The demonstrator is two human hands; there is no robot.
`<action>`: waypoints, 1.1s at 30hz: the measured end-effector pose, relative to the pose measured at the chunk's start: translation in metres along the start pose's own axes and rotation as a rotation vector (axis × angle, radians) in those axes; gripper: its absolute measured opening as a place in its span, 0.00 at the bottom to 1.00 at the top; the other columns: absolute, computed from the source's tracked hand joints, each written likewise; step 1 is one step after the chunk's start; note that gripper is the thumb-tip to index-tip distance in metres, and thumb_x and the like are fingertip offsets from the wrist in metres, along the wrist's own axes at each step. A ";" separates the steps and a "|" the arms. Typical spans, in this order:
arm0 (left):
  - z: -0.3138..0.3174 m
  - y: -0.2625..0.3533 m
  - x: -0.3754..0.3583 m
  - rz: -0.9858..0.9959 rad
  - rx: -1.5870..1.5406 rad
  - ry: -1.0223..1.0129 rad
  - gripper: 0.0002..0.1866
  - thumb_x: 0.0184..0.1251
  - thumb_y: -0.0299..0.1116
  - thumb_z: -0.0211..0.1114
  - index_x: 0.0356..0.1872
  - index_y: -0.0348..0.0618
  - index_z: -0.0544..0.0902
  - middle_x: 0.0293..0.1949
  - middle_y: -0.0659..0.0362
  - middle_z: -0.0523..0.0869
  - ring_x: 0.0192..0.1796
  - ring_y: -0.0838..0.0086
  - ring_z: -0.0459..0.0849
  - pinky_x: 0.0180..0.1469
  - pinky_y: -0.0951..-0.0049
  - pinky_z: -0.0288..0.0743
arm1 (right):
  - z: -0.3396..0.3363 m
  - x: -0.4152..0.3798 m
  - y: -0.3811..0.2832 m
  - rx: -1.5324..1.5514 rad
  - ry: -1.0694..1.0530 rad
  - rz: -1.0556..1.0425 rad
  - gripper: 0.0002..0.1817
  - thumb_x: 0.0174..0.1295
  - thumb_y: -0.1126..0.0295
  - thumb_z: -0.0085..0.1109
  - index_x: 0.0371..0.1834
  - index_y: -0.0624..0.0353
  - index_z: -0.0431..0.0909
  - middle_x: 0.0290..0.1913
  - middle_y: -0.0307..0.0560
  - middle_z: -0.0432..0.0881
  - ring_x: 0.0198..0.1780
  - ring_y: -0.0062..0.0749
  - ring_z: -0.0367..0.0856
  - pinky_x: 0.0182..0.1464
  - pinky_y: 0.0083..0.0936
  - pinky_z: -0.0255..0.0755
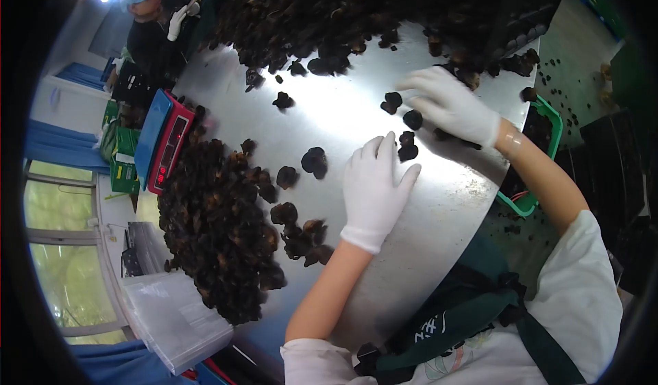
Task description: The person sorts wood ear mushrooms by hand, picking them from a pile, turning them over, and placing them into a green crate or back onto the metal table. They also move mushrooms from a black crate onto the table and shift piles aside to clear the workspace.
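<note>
Left hand (373, 190), in a white glove, lies flat and open on the shiny steel desk (343, 111), fingers spread, gripping nothing. The small dark dried mushroom pieces (407, 146) sit just beyond its fingertips. Right hand (449, 104), gloved too, reaches farther right, fingers loosely apart, touching those pieces, nothing clamped.

Dark, wrinkled dried mushroom pieces (410, 119), loose on the shiny metal tabletop (343, 111) at centre frame; heaped piles (216, 241) at left and (329, 8) along the top.
</note>
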State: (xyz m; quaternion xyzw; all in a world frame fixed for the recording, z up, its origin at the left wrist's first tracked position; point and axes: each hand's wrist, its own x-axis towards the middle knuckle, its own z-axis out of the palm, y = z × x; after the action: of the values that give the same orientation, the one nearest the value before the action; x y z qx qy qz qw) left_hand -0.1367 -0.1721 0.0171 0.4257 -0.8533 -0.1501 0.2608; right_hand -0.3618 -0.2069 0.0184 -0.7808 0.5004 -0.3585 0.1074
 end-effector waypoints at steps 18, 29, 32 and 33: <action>-0.033 -0.002 -0.071 -0.050 0.077 -0.071 0.23 0.56 0.28 0.74 0.55 0.49 0.84 0.38 0.63 0.83 0.43 0.68 0.81 0.54 0.66 0.70 | -0.005 -0.073 -0.035 -0.398 -0.199 0.205 0.11 0.60 0.64 0.62 0.38 0.59 0.78 0.45 0.53 0.79 0.51 0.51 0.78 0.54 0.43 0.71; -0.056 -0.015 -0.117 -0.292 -0.283 0.193 0.33 0.55 0.15 0.71 0.66 0.34 0.75 0.32 0.64 0.84 0.38 0.81 0.81 0.50 0.76 0.76 | -0.094 -0.221 0.089 -0.525 0.503 0.454 0.15 0.74 0.74 0.51 0.61 0.61 0.80 0.63 0.53 0.80 0.68 0.44 0.75 0.72 0.35 0.64; -0.058 -0.003 -0.112 -0.287 -0.329 0.181 0.34 0.54 0.14 0.71 0.66 0.34 0.75 0.32 0.64 0.84 0.38 0.80 0.81 0.48 0.77 0.75 | -0.059 -0.165 -0.028 0.102 0.425 0.498 0.18 0.70 0.79 0.55 0.62 0.63 0.77 0.58 0.47 0.79 0.52 0.28 0.78 0.61 0.23 0.70; -0.060 0.011 -0.106 -0.319 -0.406 0.174 0.34 0.53 0.15 0.71 0.66 0.34 0.76 0.32 0.64 0.83 0.38 0.81 0.80 0.49 0.75 0.76 | -0.046 -0.163 -0.053 0.319 0.269 0.546 0.22 0.66 0.76 0.62 0.64 0.63 0.75 0.57 0.47 0.79 0.55 0.31 0.78 0.62 0.26 0.70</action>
State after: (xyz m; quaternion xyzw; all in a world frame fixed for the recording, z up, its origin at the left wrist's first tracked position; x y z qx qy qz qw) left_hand -0.0561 -0.0825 0.0380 0.5050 -0.7024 -0.3200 0.3862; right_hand -0.3948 -0.0332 0.0059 -0.5371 0.6381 -0.4901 0.2532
